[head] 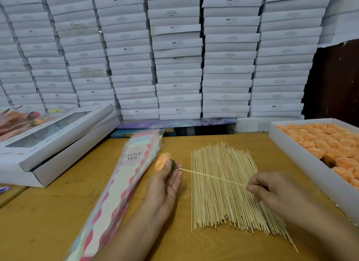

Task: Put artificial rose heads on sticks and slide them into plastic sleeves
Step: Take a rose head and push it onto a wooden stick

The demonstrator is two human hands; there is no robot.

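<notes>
left hand (pixel 165 185) grips the rose head (pixel 164 161); right hand (pixel 272 188) pinches the stick (pixel 211 177), mounting it. next, likely push firmly, then a sleeve (pixel 124 179).

Peach rose head (pixel 162 161) with green base, pale sticks (pixel 223 187), pink-and-blue scalloped sleeves (pixel 124 185), white boxes (pixel 174 56).

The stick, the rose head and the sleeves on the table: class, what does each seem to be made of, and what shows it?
Stick: thin pale wood or bamboo, matt, like the loose pile. Rose head: peach layered petals, matt, perhaps foam or fabric, with a green base. Sleeves: glossy printed plastic film, judging by the sheen. Tray: white card, it seems.
</notes>
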